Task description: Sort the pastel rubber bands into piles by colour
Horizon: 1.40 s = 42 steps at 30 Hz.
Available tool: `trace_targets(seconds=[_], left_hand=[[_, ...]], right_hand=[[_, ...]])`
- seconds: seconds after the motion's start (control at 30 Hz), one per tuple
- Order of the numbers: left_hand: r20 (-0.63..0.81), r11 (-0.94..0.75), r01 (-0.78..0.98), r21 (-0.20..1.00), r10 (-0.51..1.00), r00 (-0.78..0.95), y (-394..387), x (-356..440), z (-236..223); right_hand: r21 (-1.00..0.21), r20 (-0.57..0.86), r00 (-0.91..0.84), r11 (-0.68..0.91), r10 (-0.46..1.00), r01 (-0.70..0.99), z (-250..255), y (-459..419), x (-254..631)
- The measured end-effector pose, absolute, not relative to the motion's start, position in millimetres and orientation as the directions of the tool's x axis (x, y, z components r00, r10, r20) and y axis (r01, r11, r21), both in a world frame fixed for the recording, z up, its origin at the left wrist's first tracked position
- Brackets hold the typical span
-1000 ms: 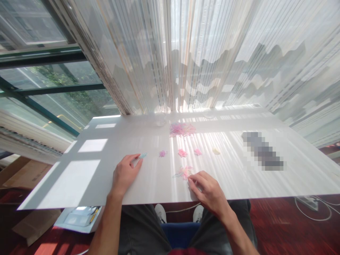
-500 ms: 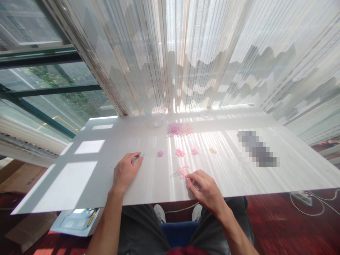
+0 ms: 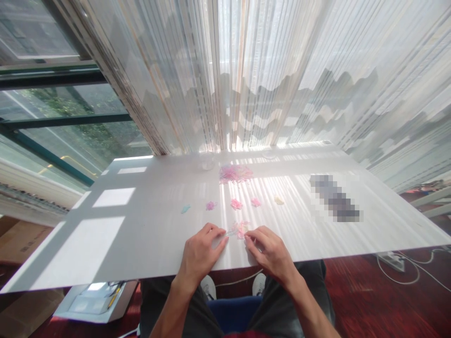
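Observation:
A small mixed pile of thin pastel strips or loops (image 3: 240, 229) lies on the white table (image 3: 151, 244) in front of me; their exact kind is too small to tell. At its left edge is my left hand (image 3: 204, 249), thumb and forefinger slightly apart by a pale blue strand. My right hand (image 3: 270, 249) has thumb and forefinger closed at the right edge; what is between them is hidden. Beyond lie small heaps in a row: blue (image 3: 185, 208), purple (image 3: 211, 205), deeper pink (image 3: 236, 204), pink (image 3: 255, 202) and pale yellow (image 3: 279, 200).
A larger pink-purple heap (image 3: 235, 174) lies farther back, beside a clear round container (image 3: 206, 162). A clear disc (image 3: 269, 155) is near the curtain (image 3: 246, 108). On the right is a blurred-out dark object (image 3: 334, 199). A white box (image 3: 95, 300) stands below the table's left side.
My left hand has let go of the blue piece at the row's left end and moved right and nearer to the mixed pile. My right hand has stayed at the pile's right edge.

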State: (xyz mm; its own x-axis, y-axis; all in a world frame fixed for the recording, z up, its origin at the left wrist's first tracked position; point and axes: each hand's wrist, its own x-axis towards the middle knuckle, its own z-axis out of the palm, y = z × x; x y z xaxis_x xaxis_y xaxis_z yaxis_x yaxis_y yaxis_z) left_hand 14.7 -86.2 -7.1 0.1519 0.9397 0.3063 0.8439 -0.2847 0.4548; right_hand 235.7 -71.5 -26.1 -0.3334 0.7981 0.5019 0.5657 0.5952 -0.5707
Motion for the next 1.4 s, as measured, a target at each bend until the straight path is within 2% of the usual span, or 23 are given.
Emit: trace_targets(seconds=[0.3,0.57,0.73,0.97,1.4], left_hand=[[0.315,-0.335,0.801,0.496,0.929,0.193,-87,6,-14],[0.302,-0.388,0.653,0.651,0.921,0.246,-94,9,-12],[0.307,-0.433,0.585,0.686,0.901,0.307,-92,27,-16],[0.288,-0.383,0.530,0.756,0.923,0.256,-90,29,-21],[0.267,-0.353,0.543,0.762,0.935,0.233,-92,31,-19]], right_hand=[[-0.555,0.503,-0.340,0.599,0.794,0.578,-25,-71,235],[-0.569,0.521,-0.375,0.639,0.767,0.517,-23,-71,237],[-0.571,0.529,-0.410,0.669,0.743,0.476,-23,-72,239],[-0.578,0.527,-0.422,0.675,0.737,0.459,-27,-71,240],[-0.589,0.525,-0.421,0.673,0.740,0.447,-27,-71,240]])
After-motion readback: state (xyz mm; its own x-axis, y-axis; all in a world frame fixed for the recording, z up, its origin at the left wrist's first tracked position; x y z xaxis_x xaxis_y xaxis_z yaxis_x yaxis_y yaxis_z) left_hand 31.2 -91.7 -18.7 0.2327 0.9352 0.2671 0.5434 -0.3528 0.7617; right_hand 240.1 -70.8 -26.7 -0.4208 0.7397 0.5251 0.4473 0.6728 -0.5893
